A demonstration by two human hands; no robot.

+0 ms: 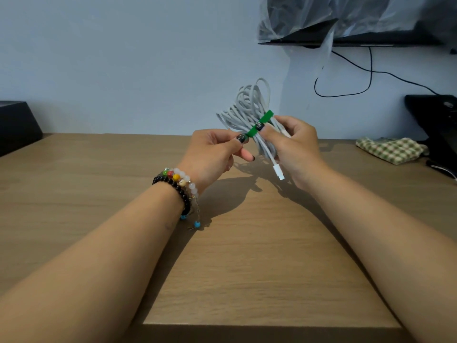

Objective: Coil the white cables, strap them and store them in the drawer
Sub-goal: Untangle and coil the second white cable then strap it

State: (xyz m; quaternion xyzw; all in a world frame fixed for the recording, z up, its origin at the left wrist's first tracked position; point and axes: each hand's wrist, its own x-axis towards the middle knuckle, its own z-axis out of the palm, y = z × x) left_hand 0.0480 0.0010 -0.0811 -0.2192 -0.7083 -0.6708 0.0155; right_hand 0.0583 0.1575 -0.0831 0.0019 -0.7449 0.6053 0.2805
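Observation:
A coiled bundle of white cable (244, 107) is held up above the wooden table (247, 268), its loops fanning up and back. A white plug end (279, 172) hangs down from the bundle. A green strap (262, 121) lies across the middle of the coil. My right hand (294, 149) grips the bundle, its thumb pressing the strap against the cable. My left hand (215, 149) pinches the strap's lower end between thumb and finger. No drawer is in view.
A checked green cloth (390, 149) lies at the table's right. Beyond it stands a black object (435, 120) with a black wire running up to a plastic-covered screen (358, 21). A black box (14, 125) sits at the left edge.

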